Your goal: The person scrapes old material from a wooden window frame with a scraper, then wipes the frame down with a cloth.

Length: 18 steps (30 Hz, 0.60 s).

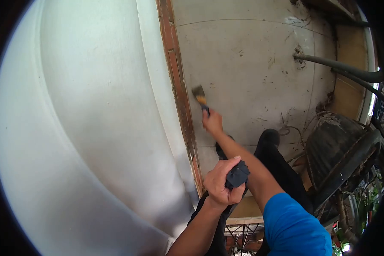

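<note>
My right hand [212,122] is stretched forward, its fingers closed round the dark handle of a flat paintbrush [199,95]. The brush has a yellowish band and dull, dark bristles, which point away from me over the pale floor, close beside the reddish-brown skirting strip [181,91]. Nearer to me, my left hand [222,183] is closed round a dark grey object with a faceted, folded-looking top [237,175]. Its lower part is hidden in the palm, and I cannot tell what it is. The left wrist overlaps my dark-clad leg in this view.
A white wall [102,85] fills the left side. Dirt specks and stains mark the tiled floor [243,64]. At the right stand a black, dirty pot [335,145] and a curved dark metal frame [350,70]. My black shoe [269,137] rests on the floor.
</note>
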Tool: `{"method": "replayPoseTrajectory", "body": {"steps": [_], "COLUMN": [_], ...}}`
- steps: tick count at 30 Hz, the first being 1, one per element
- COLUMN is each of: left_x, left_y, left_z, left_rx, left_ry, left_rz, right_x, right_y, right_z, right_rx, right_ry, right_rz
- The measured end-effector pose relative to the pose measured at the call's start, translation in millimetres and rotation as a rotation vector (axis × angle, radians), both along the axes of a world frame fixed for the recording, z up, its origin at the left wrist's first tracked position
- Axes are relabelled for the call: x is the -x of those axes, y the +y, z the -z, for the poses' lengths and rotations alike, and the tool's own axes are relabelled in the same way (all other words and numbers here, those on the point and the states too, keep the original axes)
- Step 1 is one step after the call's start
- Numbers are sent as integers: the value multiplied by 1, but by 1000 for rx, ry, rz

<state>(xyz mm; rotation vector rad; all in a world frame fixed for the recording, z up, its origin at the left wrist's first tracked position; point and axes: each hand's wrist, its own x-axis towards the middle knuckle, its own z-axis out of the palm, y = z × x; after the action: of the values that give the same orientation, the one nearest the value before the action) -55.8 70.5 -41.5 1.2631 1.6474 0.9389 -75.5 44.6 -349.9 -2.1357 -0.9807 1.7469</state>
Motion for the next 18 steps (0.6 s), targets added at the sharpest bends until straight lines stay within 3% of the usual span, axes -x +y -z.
{"method": "replayPoseTrajectory", "body": {"steps": [4, 7, 8, 11, 14, 16, 17, 18], "left_x": [-1, -1, 1, 12, 10, 5, 3, 0], "left_y": [2, 1, 0, -1, -12, -17, -18, -19], "left_z": [0, 3, 4, 1, 6, 4, 4, 6], "left_rx": [28, 2, -11, 2, 28, 66, 82, 97], "left_ry": [-30, -28, -20, 70, 64, 54, 41, 27], "left_rz": [22, 44, 54, 78, -1, -5, -8, -9], "right_x": [6, 25, 11, 12, -3, -7, 0, -4], "right_y": [35, 169, 221, 293, 245, 167, 108, 54], "right_z": [7, 52, 18, -7, -1, -7, 24, 26], "right_rx": [-17, -163, -98, 58, -12, 59, -47, 8], "right_ry": [24, -117, 45, 98, 55, 75, -51, -39], "right_rz": [-29, -117, -137, 165, -109, -112, -205, -265]}}
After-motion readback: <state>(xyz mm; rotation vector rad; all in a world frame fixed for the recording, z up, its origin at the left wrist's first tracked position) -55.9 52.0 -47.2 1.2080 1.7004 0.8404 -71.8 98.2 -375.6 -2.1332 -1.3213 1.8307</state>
